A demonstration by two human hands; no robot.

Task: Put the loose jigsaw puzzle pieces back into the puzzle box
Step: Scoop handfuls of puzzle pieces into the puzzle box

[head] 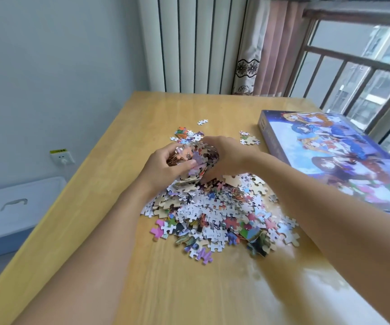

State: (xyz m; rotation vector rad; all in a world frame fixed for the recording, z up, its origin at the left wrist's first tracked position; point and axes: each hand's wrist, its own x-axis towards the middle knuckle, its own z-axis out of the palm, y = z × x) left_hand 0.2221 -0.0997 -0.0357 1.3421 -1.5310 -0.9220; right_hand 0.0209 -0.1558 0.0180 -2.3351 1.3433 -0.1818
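Both hands up over the far end of the jigsaw pile, cupping one clump of pieces (195, 160) between them. Left hand (165, 165) curled round the clump's left side, thumb across its front; right hand (226, 158) wrapped round the right side, fingers mostly hidden behind the pieces. Clump lifted, its bottom edge just touching the pile top. Main pile of loose pieces (215, 214) heaped mid-table, nearer the right edge than the left, many face down showing white backs, some face up in colour; pink and purple pieces at its near-left fringe. A few stragglers (189, 133) beyond the hands toward the far edge, one lone white piece (202, 122) further out, another small cluster (249, 139) just beside the box's near-left corner. Puzzle box (330, 156) flat along the right edge of the wooden table (95, 207), blue printed cartoon face up, closed as far as can be told, apart from the pile. Off the table: white radiator (189, 43) and pink curtain (276, 43) behind the far edge, barred window (365, 78) far right, wall socket (62, 156) with white plug on the left wall, blue-and-white lidded bin (8, 214) on the floor below it.
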